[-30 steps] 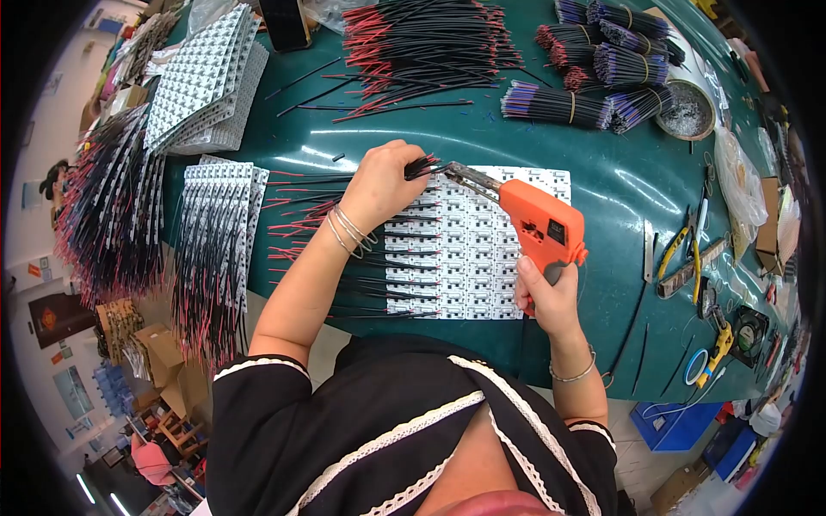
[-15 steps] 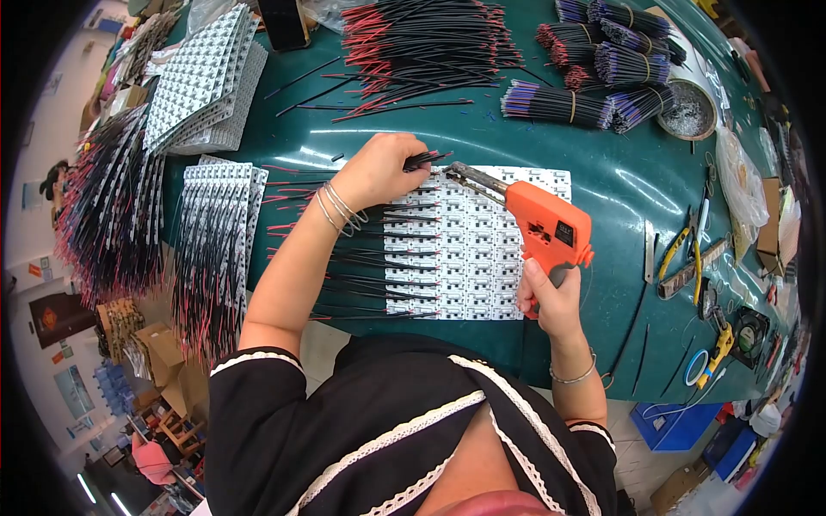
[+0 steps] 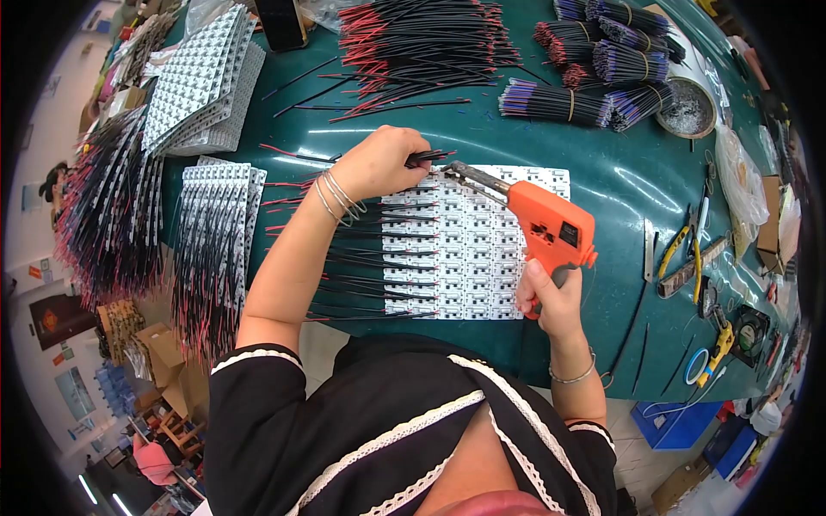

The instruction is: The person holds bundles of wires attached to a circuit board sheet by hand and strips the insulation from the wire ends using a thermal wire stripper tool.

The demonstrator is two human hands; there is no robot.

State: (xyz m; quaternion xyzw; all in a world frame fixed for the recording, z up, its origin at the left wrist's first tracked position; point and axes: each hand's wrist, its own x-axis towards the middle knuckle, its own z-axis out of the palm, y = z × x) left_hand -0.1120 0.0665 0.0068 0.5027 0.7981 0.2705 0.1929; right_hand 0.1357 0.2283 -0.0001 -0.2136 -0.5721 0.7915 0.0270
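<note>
My left hand pinches a small bunch of black wires over the top left part of a white circuit board panel. Fingers of my right hand are wrapped round the handle of an orange soldering gun. Its metal tip is close to the panel's top edge, just right of the held wires; whether it touches anything is too small to tell. Rows of black wires with red ends lie across the panel's left side and stick out to the left, partly under my left forearm.
Loose black and red wires lie at the back, with banded wire bundles and a round bowl to their right. Stacked panels and wired panels stand left. Pliers and a yellow tool lie right.
My left hand has moved slightly up and left, still holding wires. The soldering gun has shifted a little to the right and down in my right hand.
</note>
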